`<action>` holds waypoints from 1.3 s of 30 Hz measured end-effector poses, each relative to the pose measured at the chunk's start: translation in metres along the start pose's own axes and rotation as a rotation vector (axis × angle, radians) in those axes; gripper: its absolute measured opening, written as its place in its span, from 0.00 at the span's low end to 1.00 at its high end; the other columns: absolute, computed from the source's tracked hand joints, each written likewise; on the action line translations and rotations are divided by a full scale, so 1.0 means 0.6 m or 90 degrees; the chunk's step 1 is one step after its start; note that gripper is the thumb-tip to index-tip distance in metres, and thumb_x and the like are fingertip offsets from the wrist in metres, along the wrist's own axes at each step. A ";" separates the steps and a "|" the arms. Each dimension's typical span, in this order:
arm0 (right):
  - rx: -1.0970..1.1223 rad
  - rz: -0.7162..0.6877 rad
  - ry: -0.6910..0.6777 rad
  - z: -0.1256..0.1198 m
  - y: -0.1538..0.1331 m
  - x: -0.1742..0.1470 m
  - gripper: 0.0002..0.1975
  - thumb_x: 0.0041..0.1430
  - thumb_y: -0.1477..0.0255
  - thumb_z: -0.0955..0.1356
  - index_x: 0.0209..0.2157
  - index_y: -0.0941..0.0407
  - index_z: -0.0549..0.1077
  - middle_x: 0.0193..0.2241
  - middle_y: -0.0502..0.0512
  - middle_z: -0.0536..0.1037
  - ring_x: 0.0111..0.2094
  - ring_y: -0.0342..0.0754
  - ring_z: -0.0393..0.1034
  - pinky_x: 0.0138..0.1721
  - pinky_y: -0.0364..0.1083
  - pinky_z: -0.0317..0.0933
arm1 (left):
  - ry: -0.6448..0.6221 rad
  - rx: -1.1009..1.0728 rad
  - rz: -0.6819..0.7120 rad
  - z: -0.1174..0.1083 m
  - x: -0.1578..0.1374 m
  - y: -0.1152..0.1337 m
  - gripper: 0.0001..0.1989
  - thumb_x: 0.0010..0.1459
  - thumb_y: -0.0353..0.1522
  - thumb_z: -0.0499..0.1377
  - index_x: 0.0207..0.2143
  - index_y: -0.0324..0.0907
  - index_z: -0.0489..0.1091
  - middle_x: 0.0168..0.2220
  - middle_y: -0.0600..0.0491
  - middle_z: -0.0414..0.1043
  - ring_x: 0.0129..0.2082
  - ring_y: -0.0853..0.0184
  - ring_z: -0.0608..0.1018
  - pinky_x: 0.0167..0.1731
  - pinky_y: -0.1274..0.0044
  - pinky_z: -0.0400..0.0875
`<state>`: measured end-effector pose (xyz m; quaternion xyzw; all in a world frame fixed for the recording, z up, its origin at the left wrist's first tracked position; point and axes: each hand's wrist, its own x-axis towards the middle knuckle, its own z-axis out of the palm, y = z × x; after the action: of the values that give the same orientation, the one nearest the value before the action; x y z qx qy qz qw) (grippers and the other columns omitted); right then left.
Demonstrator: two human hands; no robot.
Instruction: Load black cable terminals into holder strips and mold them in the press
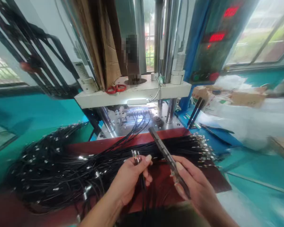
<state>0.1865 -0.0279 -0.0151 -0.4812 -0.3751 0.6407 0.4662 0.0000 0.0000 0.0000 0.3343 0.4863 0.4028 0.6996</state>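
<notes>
My left hand (132,176) is closed round a small bunch of black cables (142,181), whose metal ends (135,154) stick up past the thumb. In my right hand (191,179) is a long dark metal bar (164,151), tilted with its far end up and to the left. Beneath both hands lies a thick bundle of black cables (175,146), with many metal connector ends (203,146) at the right. Several cables run from a brightly lit metal mould (136,115) on the press bed down towards the bundle.
A white press plate (165,93) on steel columns stands ahead, with red-handled scissors (115,89) on it. A heap of black cables (47,170) covers the left of the red-brown board (215,179). On the right are dark tools (195,112), cartons (248,97) and white plastic bags (239,123).
</notes>
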 end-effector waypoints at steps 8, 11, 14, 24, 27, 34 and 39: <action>0.012 0.005 -0.024 -0.007 0.005 0.003 0.21 0.61 0.58 0.65 0.52 0.53 0.66 0.21 0.45 0.66 0.17 0.36 0.55 0.15 0.37 0.50 | -0.096 -0.088 -0.047 -0.007 -0.024 -0.007 0.12 0.55 0.30 0.62 0.41 0.39 0.66 0.42 0.47 0.71 0.34 0.68 0.76 0.36 0.74 0.70; -0.001 0.007 -0.026 -0.006 0.005 0.004 0.22 0.61 0.58 0.65 0.53 0.53 0.65 0.22 0.46 0.67 0.17 0.36 0.55 0.16 0.38 0.50 | -0.078 -0.083 -0.043 0.002 -0.025 -0.011 0.10 0.55 0.32 0.62 0.39 0.39 0.66 0.34 0.53 0.68 0.30 0.70 0.75 0.33 0.76 0.70; -0.018 0.012 -0.032 -0.006 0.003 0.004 0.21 0.63 0.59 0.64 0.53 0.53 0.64 0.23 0.46 0.68 0.17 0.36 0.55 0.16 0.38 0.49 | -0.040 -0.080 -0.016 0.010 -0.022 -0.016 0.10 0.55 0.35 0.62 0.37 0.39 0.66 0.29 0.57 0.64 0.24 0.74 0.71 0.26 0.79 0.67; -0.018 0.002 -0.055 -0.006 0.004 0.008 0.22 0.63 0.60 0.63 0.54 0.56 0.63 0.19 0.44 0.66 0.15 0.36 0.54 0.13 0.37 0.47 | 0.004 -0.044 -0.005 0.032 -0.012 -0.030 0.14 0.54 0.40 0.62 0.34 0.39 0.67 0.18 0.62 0.58 0.15 0.79 0.56 0.16 0.82 0.50; -0.013 -0.009 -0.052 -0.008 0.011 0.010 0.21 0.63 0.60 0.63 0.54 0.56 0.64 0.18 0.44 0.65 0.14 0.35 0.53 0.13 0.36 0.47 | 0.035 0.022 -0.015 0.039 -0.012 -0.029 0.14 0.51 0.40 0.64 0.32 0.39 0.67 0.15 0.63 0.55 0.14 0.78 0.54 0.16 0.82 0.47; -0.021 -0.027 -0.044 -0.009 0.020 0.011 0.20 0.64 0.61 0.63 0.53 0.56 0.65 0.19 0.44 0.66 0.14 0.35 0.54 0.12 0.35 0.47 | 0.068 0.164 0.068 0.048 -0.016 -0.026 0.13 0.48 0.38 0.66 0.27 0.39 0.68 0.21 0.59 0.66 0.17 0.77 0.60 0.20 0.83 0.55; -0.024 -0.036 -0.057 -0.006 0.016 0.013 0.20 0.64 0.60 0.63 0.52 0.57 0.66 0.18 0.44 0.66 0.14 0.35 0.53 0.12 0.35 0.48 | 0.038 0.193 0.090 0.041 -0.013 -0.035 0.10 0.52 0.37 0.62 0.28 0.39 0.68 0.29 0.53 0.71 0.27 0.71 0.68 0.29 0.80 0.62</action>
<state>0.1871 -0.0233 -0.0272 -0.4501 -0.4210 0.6409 0.4576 0.0269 -0.0183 -0.0074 0.4571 0.5377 0.3826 0.5963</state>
